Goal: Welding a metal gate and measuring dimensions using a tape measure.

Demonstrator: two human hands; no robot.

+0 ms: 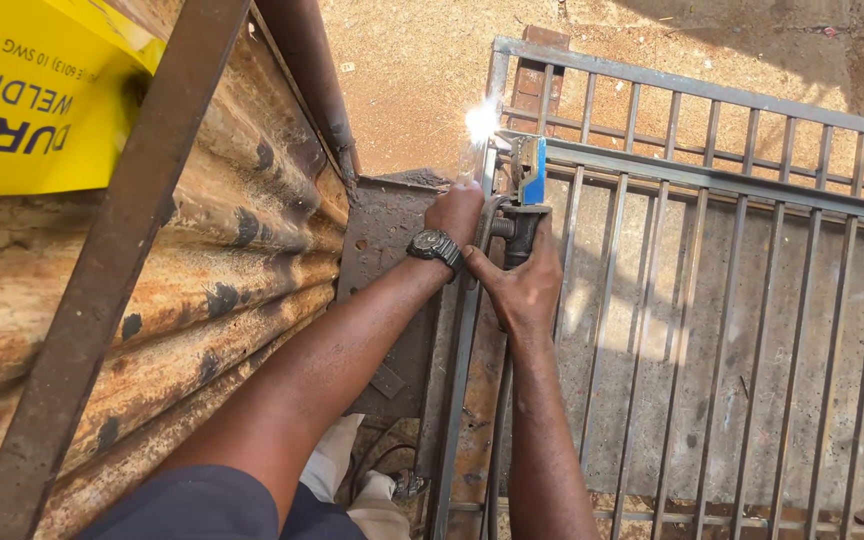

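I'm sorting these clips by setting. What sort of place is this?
Probably an open-air metal workshop or yard. A grey steel-bar gate frame lies flat over bare reddish dirt ground, a bright welding spark flares at its corner, and rusty corrugated metal sheeting stands beside it.

Outdoor welding yard: sparks flaring at a steel bar gate point(712, 300) lying over dirt ground point(422, 70), rusting corrugated sheet point(242, 250) alongside.
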